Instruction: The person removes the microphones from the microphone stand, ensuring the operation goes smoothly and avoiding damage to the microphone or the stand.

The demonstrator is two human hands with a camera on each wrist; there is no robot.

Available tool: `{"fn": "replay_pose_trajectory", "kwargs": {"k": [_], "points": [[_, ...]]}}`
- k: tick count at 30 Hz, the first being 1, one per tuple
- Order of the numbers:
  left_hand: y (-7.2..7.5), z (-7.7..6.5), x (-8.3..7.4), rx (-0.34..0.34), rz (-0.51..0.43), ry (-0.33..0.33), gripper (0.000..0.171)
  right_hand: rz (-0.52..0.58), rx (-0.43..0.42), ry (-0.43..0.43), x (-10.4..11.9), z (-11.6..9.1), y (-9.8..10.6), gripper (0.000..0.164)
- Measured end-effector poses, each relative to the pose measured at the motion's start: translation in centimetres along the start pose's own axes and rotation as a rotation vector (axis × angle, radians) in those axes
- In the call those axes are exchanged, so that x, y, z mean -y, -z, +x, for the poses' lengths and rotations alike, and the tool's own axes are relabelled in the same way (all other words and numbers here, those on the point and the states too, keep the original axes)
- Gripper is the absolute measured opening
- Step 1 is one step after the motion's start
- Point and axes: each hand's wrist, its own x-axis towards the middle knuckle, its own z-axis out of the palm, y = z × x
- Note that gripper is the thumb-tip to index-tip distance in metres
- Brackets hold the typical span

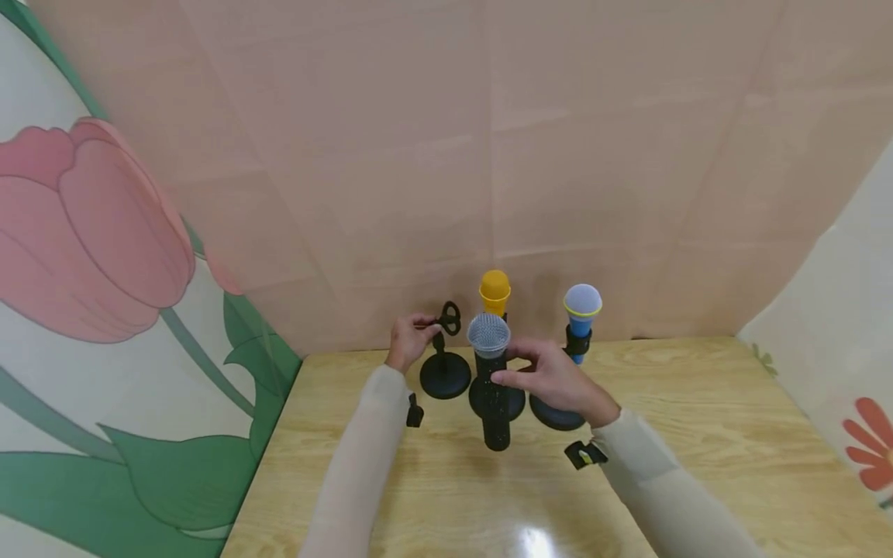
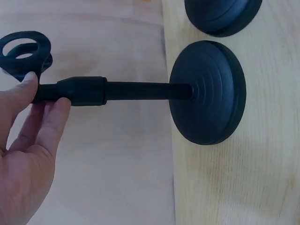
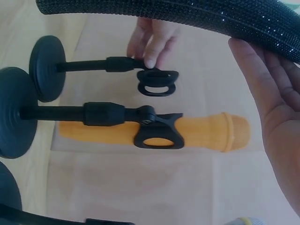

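Observation:
My left hand (image 1: pixel 408 341) pinches the neck of a black desktop microphone stand (image 1: pixel 445 375), just under its clip. In the left wrist view the clip (image 2: pixel 28 51) holds nothing, and the stand's round base (image 2: pixel 206 93) is on the wooden table. My right hand (image 1: pixel 554 376) holds a black, glittery microphone (image 1: pixel 496 403) with a silver mesh head, between thumb and fingers. The microphone is upright in front of the stands, its head at the top. In the right wrist view its sparkling handle (image 3: pixel 187 16) crosses the top, against the fingers (image 3: pixel 258 79).
A yellow microphone (image 1: pixel 495 291) sits in the clip of the middle stand, partly hidden behind the black one. To the right a blue microphone (image 1: pixel 582 302) is clipped in another stand. A beige cloth (image 1: pixel 391 155) hangs behind the wooden table (image 1: pixel 698 411).

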Motion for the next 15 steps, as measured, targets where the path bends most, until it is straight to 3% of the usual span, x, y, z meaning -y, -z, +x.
{"fn": "replay_pose_trajectory", "kwargs": {"k": [8, 15], "points": [[0.3, 0.6, -1.0, 0.04, 0.084, 0.075, 0.02, 0.025, 0.007, -0.019, -0.8, -0.4, -1.1, 0.028], [0.4, 0.7, -1.1, 0.046, 0.063, 0.095, 0.021, 0.001, 0.007, -0.081, -2.1, -1.2, -2.1, 0.024]]}}
